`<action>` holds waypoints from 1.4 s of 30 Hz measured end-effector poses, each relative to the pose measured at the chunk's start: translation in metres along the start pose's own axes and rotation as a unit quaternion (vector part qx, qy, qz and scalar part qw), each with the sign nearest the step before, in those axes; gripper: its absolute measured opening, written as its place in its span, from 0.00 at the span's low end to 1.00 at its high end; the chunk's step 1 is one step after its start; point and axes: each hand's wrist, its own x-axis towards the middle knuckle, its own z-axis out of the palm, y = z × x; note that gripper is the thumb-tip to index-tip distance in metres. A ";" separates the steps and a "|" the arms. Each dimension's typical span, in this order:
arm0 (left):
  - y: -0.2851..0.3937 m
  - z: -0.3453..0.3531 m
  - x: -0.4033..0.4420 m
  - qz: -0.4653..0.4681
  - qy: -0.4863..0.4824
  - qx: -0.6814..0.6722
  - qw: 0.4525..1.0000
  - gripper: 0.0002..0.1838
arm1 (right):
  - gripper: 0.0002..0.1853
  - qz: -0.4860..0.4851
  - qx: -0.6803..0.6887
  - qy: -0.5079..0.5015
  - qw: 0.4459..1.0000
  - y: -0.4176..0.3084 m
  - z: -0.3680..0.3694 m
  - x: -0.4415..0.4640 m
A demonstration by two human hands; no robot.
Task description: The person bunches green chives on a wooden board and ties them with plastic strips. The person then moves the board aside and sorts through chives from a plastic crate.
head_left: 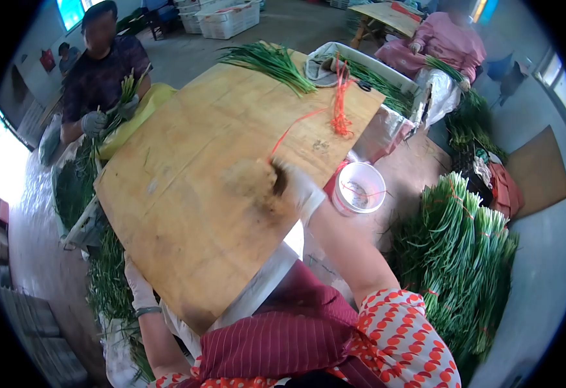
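Note:
My right hand [292, 187], in a pale glove with a dark patch, is smeared by motion over the near right part of the wooden board [186, 168]. A red string [296, 126] runs across the board to beside this hand; whether the fingers hold it I cannot tell. A brownish blur lies left of the hand. My left hand [139, 284], in a whitish glove, is at the board's left edge, its fingers partly hidden. Below and beside it hang long green chives [109, 275]. More chives [270, 64] lie at the board's far end.
A red string bundle [341, 123] hangs at the board's right side. A white bucket [358, 189] stands right of the board. Tied chive bundles [454, 252] are stacked at right. A gloved person [105, 71] holds chives at left; another person [435, 42] sits at the back right.

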 end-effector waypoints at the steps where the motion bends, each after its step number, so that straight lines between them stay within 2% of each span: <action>1: 0.003 -0.011 0.002 0.020 0.016 0.055 0.998 0.28 | 0.07 0.034 0.011 -0.034 0.999 0.022 0.003 -0.010; 2: 0.005 -0.020 0.000 0.038 0.035 0.111 0.992 0.27 | 0.09 0.106 0.000 -0.068 0.992 0.041 0.003 -0.018; 3: 0.008 -0.017 -0.006 0.034 0.049 0.111 0.992 0.27 | 0.11 0.179 -0.010 -0.101 0.979 0.057 0.002 -0.025; 4: 0.013 -0.007 -0.014 0.110 0.143 0.194 0.964 0.27 | 0.11 0.194 -0.013 -0.100 0.976 0.072 0.001 -0.038; 5: 0.018 -0.001 -0.020 0.183 0.234 0.276 0.914 0.26 | 0.14 0.213 -0.087 -0.119 0.966 0.083 0.004 -0.052; 6: 0.022 -0.002 -0.023 0.178 0.247 0.278 0.911 0.26 | 0.17 0.231 -0.161 -0.140 0.949 0.090 0.008 -0.061; 7: 0.025 -0.003 -0.025 0.183 0.245 0.295 0.905 0.26 | 0.17 0.244 -0.164 -0.144 0.945 0.090 0.008 -0.065; 9: 0.026 -0.003 -0.034 0.191 0.243 0.309 0.900 0.26 | 0.20 0.165 -0.397 -0.204 0.879 0.074 0.002 -0.069; 10: 0.022 0.004 -0.039 0.216 0.211 0.318 0.899 0.27 | 0.21 0.084 -0.519 -0.206 0.825 0.066 -0.003 -0.059; 11: 0.018 0.014 -0.045 0.241 0.177 0.328 0.896 0.27 | 0.21 0.083 -0.520 -0.205 0.825 0.061 -0.005 -0.048; 12: 0.014 0.032 -0.055 0.212 0.108 0.288 0.928 0.25 | 0.19 -0.083 -0.645 -0.156 0.743 0.055 -0.006 -0.038; 13: -0.003 0.035 -0.051 0.203 0.027 0.219 0.954 0.24 | 0.19 -0.246 -0.736 -0.099 0.622 0.051 -0.006 -0.027; 14: -0.020 0.038 -0.048 0.191 -0.054 0.148 0.969 0.23 | 0.19 -0.249 -0.736 -0.098 0.621 0.050 -0.006 -0.016; 16: -0.046 0.106 -0.063 0.069 -0.059 0.067 0.994 0.23 | 0.23 -0.439 -0.785 -0.112 0.423 0.053 -0.002 0.002; 17: -0.035 0.144 -0.076 0.208 -0.119 0.420 0.875 0.25 | 0.23 -0.441 -0.783 -0.116 0.423 0.054 -0.002 0.004; 18: -0.022 0.175 -0.087 0.310 -0.160 0.708 0.615 0.27 | 0.25 -0.388 -0.818 -0.119 0.407 0.056 -0.004 0.004; 19: -0.029 0.189 -0.084 0.319 -0.191 0.714 0.593 0.29 | 0.27 -0.335 -0.851 -0.121 0.387 0.057 -0.004 0.004; 20: -0.037 0.198 -0.081 0.325 -0.223 0.719 0.573 0.31 | 0.27 -0.336 -0.850 -0.126 0.385 0.056 -0.004 0.000; 22: -0.039 0.214 -0.083 0.327 -0.225 0.718 0.571 0.32 | 0.29 -0.286 -0.884 -0.076 0.362 0.051 -0.006 -0.016; 23: -0.038 0.216 -0.085 0.332 -0.233 0.718 0.565 0.33 | 0.29 -0.284 -0.885 -0.085 0.359 0.049 -0.010 -0.020; 24: -0.036 0.214 -0.087 0.326 -0.223 0.722 0.568 0.33 | 0.29 -0.316 -0.890 -0.058 0.324 0.048 -0.012 -0.023; 25: -0.034 0.208 -0.090 0.322 -0.215 0.703 0.596 0.33 | 0.29 -0.349 -0.891 -0.034 0.290 0.047 -0.014 -0.024; 26: -0.031 0.200 -0.094 0.316 -0.201 0.685 0.625 0.33 | 0.29 -0.351 -0.889 -0.054 0.289 0.044 -0.015 -0.026; 27: -0.027 0.186 -0.097 0.305 -0.178 0.692 0.629 0.33 | 0.29 -0.349 -0.889 -0.038 0.292 0.042 -0.014 -0.025; 29: -0.019 0.145 -0.111 0.339 -0.079 0.675 0.650 0.35 | 0.28 -0.379 -0.880 -0.051 0.283 0.040 -0.013 -0.022; 30: -0.014 0.124 -0.123 0.320 -0.040 0.685 0.654 0.35 | 0.27 -0.389 -0.869 -0.084 0.295 0.041 -0.004 -0.027; 32: -0.004 0.079 -0.152 0.287 0.128 0.665 0.677 0.34 | 0.25 -0.445 -0.836 -0.141 0.290 0.055 0.004 -0.036; 35: -0.037 -0.004 -0.193 0.221 0.232 0.696 0.642 0.34 | 0.25 -0.424 -0.825 -0.235 0.290 0.088 0.024 -0.044; 36: -0.035 -0.009 -0.214 0.106 0.211 0.685 0.689 0.34 | 0.25 -0.427 -0.821 -0.264 0.273 0.101 0.032 -0.047; 37: -0.045 -0.018 -0.233 0.092 0.240 0.680 0.687 0.34 | 0.25 -0.428 -0.811 -0.294 0.268 0.112 0.042 -0.049; 39: -0.075 -0.024 -0.267 0.048 0.187 0.518 0.834 0.35 | 0.24 -0.421 -0.781 -0.381 0.262 0.128 0.055 -0.057; 40: -0.072 -0.018 -0.281 0.003 0.202 0.489 0.848 0.36 | 0.24 -0.420 -0.775 -0.397 0.256 0.139 0.063 -0.059; 42: -0.074 -0.024 -0.304 0.010 0.212 0.473 0.855 0.36 | 0.24 -0.401 -0.744 -0.475 0.244 0.166 0.080 -0.064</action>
